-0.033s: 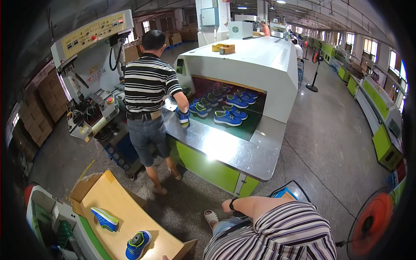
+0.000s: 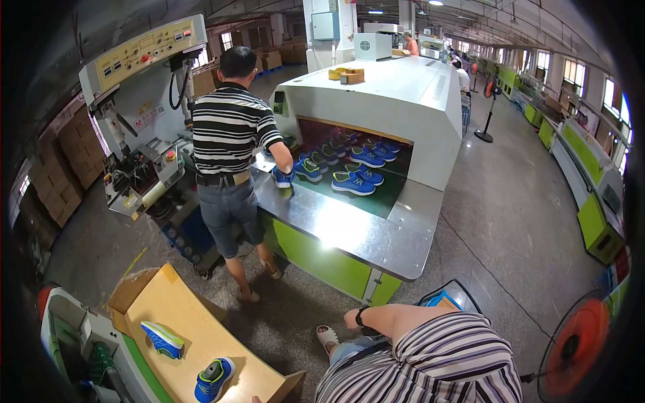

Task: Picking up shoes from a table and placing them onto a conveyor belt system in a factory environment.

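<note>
Beside my striped shirt my right hand (image 2: pixel 351 319) hangs low, a black band on its wrist; its fingers are too hidden to read. Just a fingertip of my left hand (image 2: pixel 256 399) shows at the lower edge, by the rim of a tan board-like tray (image 2: pixel 228 342). On that tray lie two blue sneakers with lime trim: one tipped on its side (image 2: pixel 163 339), the other a nearer sneaker (image 2: pixel 214 381) with something grey in its opening. A co-worker (image 2: pixel 232 141) in a striped shirt holds another blue sneaker (image 2: pixel 283 177) over the metal table edge (image 2: pixel 316 215).
A large white tunnel machine (image 2: pixel 376 94) has several blue sneakers on its dark green belt (image 2: pixel 369 203). A control-panel machine (image 2: pixel 144 54) stands at left. An orange fan (image 2: pixel 571 346) is close on my right, a blue container (image 2: pixel 441 300) beside me. A cable (image 2: pixel 484 265) crosses the floor.
The co-worker's sneaker has shifted slightly up and tilted above the metal edge. My hands and the two sneakers on the tray have not visibly moved.
</note>
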The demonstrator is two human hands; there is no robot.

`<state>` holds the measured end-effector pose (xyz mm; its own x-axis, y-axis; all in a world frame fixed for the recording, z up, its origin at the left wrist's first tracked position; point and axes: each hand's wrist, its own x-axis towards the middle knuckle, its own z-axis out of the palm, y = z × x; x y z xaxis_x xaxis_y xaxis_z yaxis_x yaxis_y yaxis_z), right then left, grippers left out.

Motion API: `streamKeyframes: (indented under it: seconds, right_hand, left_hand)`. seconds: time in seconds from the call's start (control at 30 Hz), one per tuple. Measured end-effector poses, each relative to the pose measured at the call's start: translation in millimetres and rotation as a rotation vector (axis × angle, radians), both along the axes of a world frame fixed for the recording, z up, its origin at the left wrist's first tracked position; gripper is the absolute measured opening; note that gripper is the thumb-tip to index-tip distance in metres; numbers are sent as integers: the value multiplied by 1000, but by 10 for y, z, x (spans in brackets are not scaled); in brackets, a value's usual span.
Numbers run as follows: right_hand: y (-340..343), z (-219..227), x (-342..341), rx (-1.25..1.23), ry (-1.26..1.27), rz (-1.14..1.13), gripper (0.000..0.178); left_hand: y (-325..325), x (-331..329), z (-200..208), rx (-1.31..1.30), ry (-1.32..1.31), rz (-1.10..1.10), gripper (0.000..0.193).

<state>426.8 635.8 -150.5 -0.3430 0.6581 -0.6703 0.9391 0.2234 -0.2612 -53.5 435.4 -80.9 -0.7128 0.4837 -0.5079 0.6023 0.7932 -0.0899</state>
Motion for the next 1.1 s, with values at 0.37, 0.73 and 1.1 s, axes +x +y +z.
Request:
streamKeyframes:
  seconds: [0.37, 0.73, 1.1]
  right_hand:
    - [29, 24, -34, -47, -20, 14, 32]
    - [51, -26, -27, -85, -19, 22, 33]
    - [69, -67, -30, -110, -54, 1, 35]
  left_hand:
    - [-16, -65, -131, 45, -6, 34, 133]
    - [-13, -36, -100, 43, -20, 36, 134]
    - [-49, -135, -319, 46, 10, 25, 134]
